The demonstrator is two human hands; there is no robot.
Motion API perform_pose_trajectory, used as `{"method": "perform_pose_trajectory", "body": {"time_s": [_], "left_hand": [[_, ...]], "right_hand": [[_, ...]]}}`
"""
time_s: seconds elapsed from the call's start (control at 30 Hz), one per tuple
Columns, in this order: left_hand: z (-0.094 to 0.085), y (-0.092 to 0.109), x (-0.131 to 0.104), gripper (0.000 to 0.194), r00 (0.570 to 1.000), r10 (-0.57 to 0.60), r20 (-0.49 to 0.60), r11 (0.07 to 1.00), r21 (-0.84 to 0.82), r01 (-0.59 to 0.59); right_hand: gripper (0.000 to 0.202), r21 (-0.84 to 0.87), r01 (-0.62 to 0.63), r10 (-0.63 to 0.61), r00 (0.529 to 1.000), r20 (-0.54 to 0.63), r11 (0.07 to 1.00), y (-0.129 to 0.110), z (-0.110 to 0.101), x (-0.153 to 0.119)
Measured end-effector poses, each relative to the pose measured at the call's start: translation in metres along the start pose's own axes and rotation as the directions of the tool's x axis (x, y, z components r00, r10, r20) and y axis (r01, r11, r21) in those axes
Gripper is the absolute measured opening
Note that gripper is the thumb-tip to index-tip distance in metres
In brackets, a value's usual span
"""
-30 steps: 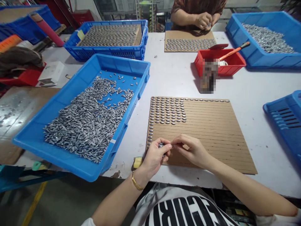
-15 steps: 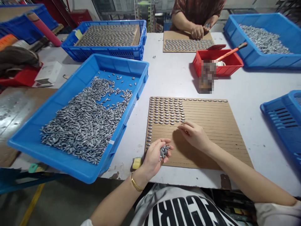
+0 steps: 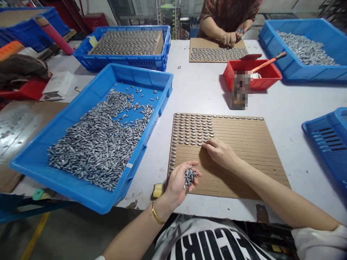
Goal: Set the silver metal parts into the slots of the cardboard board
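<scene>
My left hand (image 3: 179, 182) is cupped palm up over the near left part of the cardboard sheet (image 3: 244, 155), holding a small heap of grey, spindle-shaped metal pieces (image 3: 190, 177). My right hand (image 3: 220, 152) is pinched, fingertips down on the cardboard at the right end of the lowest long row of such pieces (image 3: 192, 131). A piece at those fingertips is mostly hidden. Rows fill the sheet's upper left, with single lines along its top and left edges. A blue tray (image 3: 81, 196) of loose metal pieces (image 3: 94, 144) stands to the left.
A yellow sponge-like block (image 3: 158, 190) lies by my left wrist. Beyond the sheet is a red bin (image 3: 265, 83) with an orange-handled tool (image 3: 268, 63). A blue crate (image 3: 325, 135) stands right. Across the table, a co-worker's hands (image 3: 229, 39) work over another sheet (image 3: 196, 43).
My right hand has moved slightly left and its fingertips have come down onto the cardboard at the row's end. My left hand still holds the heap, almost in place.
</scene>
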State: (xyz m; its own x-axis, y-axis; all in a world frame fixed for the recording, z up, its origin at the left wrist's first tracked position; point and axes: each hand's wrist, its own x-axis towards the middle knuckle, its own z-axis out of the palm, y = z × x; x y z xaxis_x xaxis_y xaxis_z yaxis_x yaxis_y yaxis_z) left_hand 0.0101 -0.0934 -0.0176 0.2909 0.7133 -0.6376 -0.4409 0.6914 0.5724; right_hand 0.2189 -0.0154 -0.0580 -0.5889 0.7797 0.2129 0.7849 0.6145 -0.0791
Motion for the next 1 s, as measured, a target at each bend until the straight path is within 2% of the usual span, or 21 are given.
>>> {"method": "perform_pose_trajectory", "body": {"time_s": [0.1,0.2,0.3,0.4,0.57,0.8,1.0], "left_hand": [[-0.001,-0.002,0.0,0.027,1.0,0.018,-0.007,1.0,0.009,-0.018],[-0.001,-0.004,0.0,0.022,0.999,0.022,-0.04,0.999,0.043,-0.02],[-0.002,-0.005,0.002,0.03,0.999,0.027,-0.021,0.996,0.084,-0.025],[-0.005,-0.005,0.006,0.04,0.998,0.068,-0.014,0.992,0.106,-0.066],[-0.006,-0.005,0.007,0.042,0.989,0.145,-0.026,0.984,0.112,-0.141],[-0.005,-0.004,0.003,0.039,0.993,0.121,0.006,0.985,0.126,-0.121],[-0.006,-0.004,0.005,0.036,0.994,0.109,0.028,0.986,0.126,-0.112]], "right_hand": [[0.023,0.08,-0.029,0.032,0.999,-0.034,0.996,-0.005,-0.005,0.001],[0.021,0.271,-0.102,0.141,0.981,-0.131,0.957,-0.021,-0.017,-0.001],[0.015,0.59,-0.101,0.179,0.981,-0.075,0.801,-0.045,-0.033,-0.004],[0.011,0.77,-0.142,0.19,0.981,0.028,0.622,-0.067,-0.044,-0.005],[0.009,0.851,-0.235,0.296,0.95,0.1,0.469,-0.08,-0.043,-0.007],[0.008,0.907,-0.312,0.326,0.921,0.216,0.281,-0.081,-0.034,-0.011],[0.006,0.935,-0.271,0.347,0.92,0.182,0.227,-0.083,-0.032,-0.011]]}}
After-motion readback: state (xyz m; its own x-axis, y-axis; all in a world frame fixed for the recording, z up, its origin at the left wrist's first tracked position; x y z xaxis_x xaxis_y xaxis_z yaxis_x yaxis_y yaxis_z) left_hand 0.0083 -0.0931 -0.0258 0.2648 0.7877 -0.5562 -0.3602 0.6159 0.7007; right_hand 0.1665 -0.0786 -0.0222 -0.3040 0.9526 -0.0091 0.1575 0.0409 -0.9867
